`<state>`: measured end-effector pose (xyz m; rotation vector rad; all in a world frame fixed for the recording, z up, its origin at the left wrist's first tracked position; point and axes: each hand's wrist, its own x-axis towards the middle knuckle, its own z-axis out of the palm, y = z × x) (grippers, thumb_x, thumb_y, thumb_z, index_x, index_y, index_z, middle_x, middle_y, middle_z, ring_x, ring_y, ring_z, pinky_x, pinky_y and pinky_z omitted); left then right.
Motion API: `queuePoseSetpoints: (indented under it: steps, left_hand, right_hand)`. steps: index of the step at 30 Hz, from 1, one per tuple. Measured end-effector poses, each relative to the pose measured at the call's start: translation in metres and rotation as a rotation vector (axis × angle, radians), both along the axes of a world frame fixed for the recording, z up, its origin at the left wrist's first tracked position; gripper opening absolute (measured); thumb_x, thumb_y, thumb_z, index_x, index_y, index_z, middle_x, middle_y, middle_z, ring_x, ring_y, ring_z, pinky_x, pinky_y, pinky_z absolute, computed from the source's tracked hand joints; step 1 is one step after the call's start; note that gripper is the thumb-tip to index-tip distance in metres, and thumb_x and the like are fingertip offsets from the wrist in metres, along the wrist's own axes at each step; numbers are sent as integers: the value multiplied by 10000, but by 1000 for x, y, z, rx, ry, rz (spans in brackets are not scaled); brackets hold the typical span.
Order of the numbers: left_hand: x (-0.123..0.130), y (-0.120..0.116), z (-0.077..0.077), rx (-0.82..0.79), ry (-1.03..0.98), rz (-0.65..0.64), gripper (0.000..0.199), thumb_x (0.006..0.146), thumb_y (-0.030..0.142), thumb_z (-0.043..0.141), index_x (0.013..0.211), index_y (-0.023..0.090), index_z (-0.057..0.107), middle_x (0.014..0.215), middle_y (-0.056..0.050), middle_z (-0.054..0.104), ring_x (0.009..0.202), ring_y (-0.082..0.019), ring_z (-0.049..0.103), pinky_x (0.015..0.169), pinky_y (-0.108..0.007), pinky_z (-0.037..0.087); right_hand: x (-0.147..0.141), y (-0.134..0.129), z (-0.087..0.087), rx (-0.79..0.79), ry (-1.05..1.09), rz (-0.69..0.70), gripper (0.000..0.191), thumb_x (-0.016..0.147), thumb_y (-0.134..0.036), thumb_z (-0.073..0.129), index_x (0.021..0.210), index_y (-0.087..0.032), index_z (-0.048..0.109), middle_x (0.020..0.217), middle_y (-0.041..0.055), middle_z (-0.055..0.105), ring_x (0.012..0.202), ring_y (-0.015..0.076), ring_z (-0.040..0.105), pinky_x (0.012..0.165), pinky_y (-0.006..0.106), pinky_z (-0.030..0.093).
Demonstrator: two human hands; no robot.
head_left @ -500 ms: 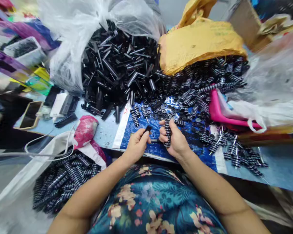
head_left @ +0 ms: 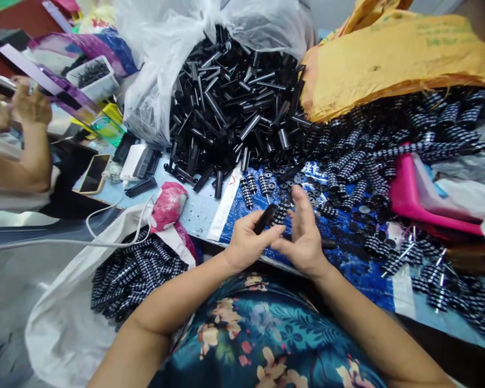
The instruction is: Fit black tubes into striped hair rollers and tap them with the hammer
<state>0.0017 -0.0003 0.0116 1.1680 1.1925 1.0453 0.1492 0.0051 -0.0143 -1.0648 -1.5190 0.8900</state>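
My left hand (head_left: 248,240) is closed around a smooth black tube (head_left: 263,220). At the tube's far end sits a black-and-white ribbed roller (head_left: 281,214); whether the two are joined, I cannot tell. My right hand (head_left: 307,240) is open beside the roller, fingers stretched and apart, its thumb close to the left thumb. A dark rod-like piece (head_left: 328,244) lies just right of that hand. Beyond the hands, a few more ribbed rollers (head_left: 248,186) and small black discs (head_left: 313,195) lie on the blue sheet (head_left: 228,215).
A heap of black tubes (head_left: 226,108) spills from a clear plastic bag (head_left: 145,91). Ribbed rollers pour out of a yellow sack (head_left: 388,59); others fill a white bag (head_left: 56,323). A pink tray (head_left: 408,188) stands right; a phone (head_left: 95,173) lies left. Another person's hand (head_left: 32,102) is far left.
The view has shifted left, bringing another person into sight. My hands have come together; the right hand has opened, and the roller it held is now at the tube in my left hand.
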Motion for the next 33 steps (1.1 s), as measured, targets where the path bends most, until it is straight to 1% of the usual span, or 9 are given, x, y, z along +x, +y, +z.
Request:
queuePoseSetpoints:
  steps: [2, 4, 9, 12, 19, 23, 29, 31, 33]
  left_hand:
    - [-8, -3, 1, -48, -31, -24, 295, 789, 413, 776, 805, 158, 628, 675, 29, 508, 614, -98, 430, 573, -239, 358]
    - [-13, -5, 0, -60, -54, -45, 328, 804, 452, 763, 785, 159, 616, 682, 24, 515, 618, -100, 440, 574, -239, 364]
    - [-10, -6, -1, -95, -97, 68, 496, 958, 622, 472, 919, 165, 662, 667, 19, 520, 540, -94, 394, 531, -253, 348]
    - [-6, -7, 1, -58, -97, 94, 470, 932, 610, 544, 922, 162, 685, 715, 3, 569, 622, -107, 464, 609, -250, 409]
    - [-14, -1, 6, -182, -287, 10, 395, 752, 452, 814, 1003, 155, 743, 937, -40, 736, 828, -144, 631, 824, -280, 493]
    - [-20, 6, 2, -242, -285, -19, 388, 685, 411, 866, 942, 144, 752, 856, -32, 743, 763, -131, 648, 756, -255, 505]
    - [-20, -1, -9, -439, -441, -36, 478, 678, 481, 853, 976, 165, 653, 743, -8, 702, 615, -149, 661, 625, -284, 536]
    - [-28, -1, -11, -360, -379, -35, 446, 709, 475, 827, 974, 171, 636, 761, -7, 689, 620, -143, 646, 626, -283, 525]
    - [-45, 4, -13, -154, -158, -16, 363, 764, 438, 783, 976, 171, 658, 820, -23, 690, 698, -147, 640, 695, -291, 515]
  right_hand:
    - [13, 0, -4, 265, -273, 83, 1054, 731, -552, 823, 1580, -270, 265, 1620, 156, 305, 1516, 384, 272, 1146, 589, 412]
    - [20, 1, -4, 412, -406, 127, 1035, 762, -475, 822, 1593, -268, 242, 1600, 165, 343, 1476, 382, 359, 1151, 595, 416]
    - [17, -2, 7, 518, -459, 66, 983, 786, -471, 801, 1583, -208, 289, 1494, 188, 477, 1349, 361, 526, 1097, 554, 505]
    - [12, -8, 8, 568, -495, 71, 965, 808, -477, 779, 1586, -191, 286, 1472, 189, 503, 1334, 342, 546, 1085, 518, 530]
    - [10, -14, -2, 588, -681, -1, 947, 867, -458, 720, 1610, -163, 212, 1541, 208, 445, 1372, 348, 517, 1087, 502, 533]
    - [4, -18, -5, 561, -748, -19, 964, 867, -463, 718, 1609, -135, 199, 1540, 238, 434, 1400, 367, 482, 1101, 523, 510]
    - [5, -15, -5, 457, -610, 74, 1067, 807, -557, 749, 1601, -120, 185, 1485, 248, 489, 1385, 342, 503, 1112, 505, 495]
    - [14, -14, -10, 430, -614, 76, 1098, 789, -625, 730, 1596, -120, 183, 1486, 244, 491, 1387, 359, 493, 1106, 535, 483]
    - [26, -14, -18, 404, -728, 56, 861, 855, -555, 699, 1527, -141, 355, 1382, 206, 591, 1311, 359, 552, 1052, 534, 501]
